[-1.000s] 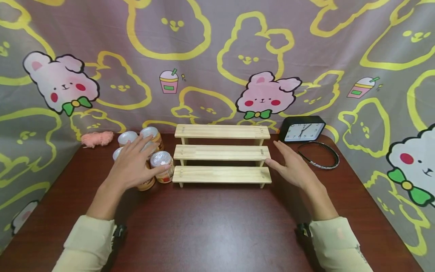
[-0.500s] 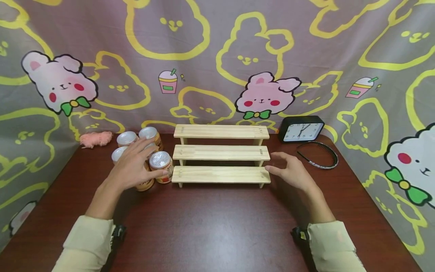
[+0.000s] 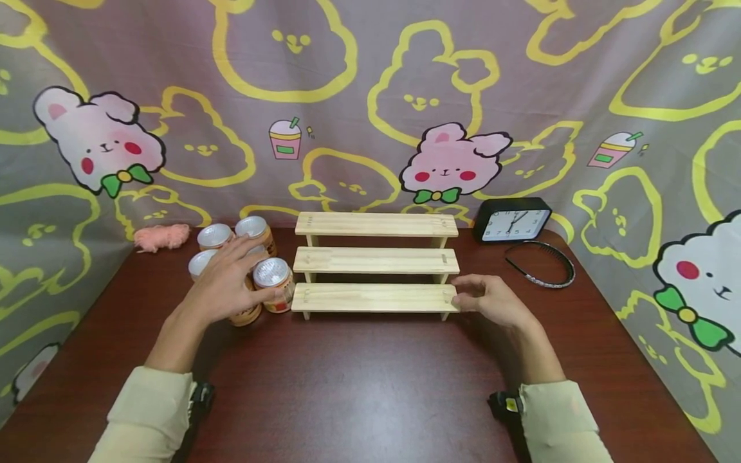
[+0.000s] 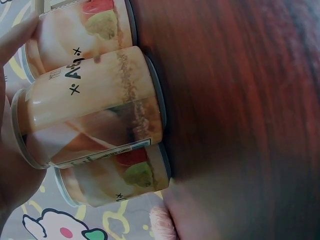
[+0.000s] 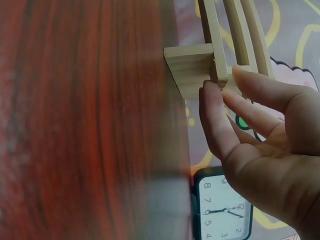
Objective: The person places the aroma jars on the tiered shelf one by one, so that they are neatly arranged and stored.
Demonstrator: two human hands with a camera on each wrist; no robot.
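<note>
My left hand point(image 3: 228, 280) lies over a cluster of printed cans with silvery lids. Its thumb is against the front-right can point(image 3: 274, 273), and its fingers stretch across the lids behind, covering part of the group. In the left wrist view, labelled cans point(image 4: 90, 105) stand close together beside the palm. My right hand point(image 3: 494, 302) is at the right end of the three-tier wooden stand point(image 3: 376, 297), thumb and bent fingertips at the end of the lowest board. The right wrist view shows that board end point(image 5: 218, 75) between the thumb and a finger.
A black clock point(image 3: 512, 220) stands at the back right, with a dark headband point(image 3: 541, 265) in front of it. Pink yarn point(image 3: 162, 238) lies at the back left of the brown table point(image 3: 359, 386). A patterned cloth point(image 3: 347, 128) hangs behind.
My right hand has come nearer and its fingers have bent in at the lowest board's end. My left thumb has drawn in slightly at the front-right can. Cans and stand keep their places.
</note>
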